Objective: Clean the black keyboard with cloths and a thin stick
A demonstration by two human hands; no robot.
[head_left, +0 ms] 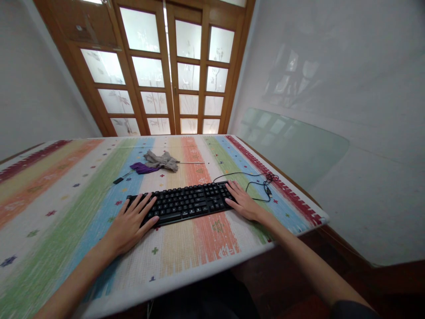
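Head view: left hand (131, 226) and right hand (244, 202) spread on black keyboard (186, 204), flat on striped tablecloth (186, 248).
Hands at opposite ends, pinching nothing, probably steadying it from both sides. Cable (271, 178) loops slack beyond the right hand, likely out of their way; grey cloth (161, 160) and purple cloth (143, 168) lie behind the keyboard, apart from it.

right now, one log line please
left hand: on keyboard, left end; right hand: on keyboard, right end; cable: beyond right hand; gray cloth: beyond keyboard
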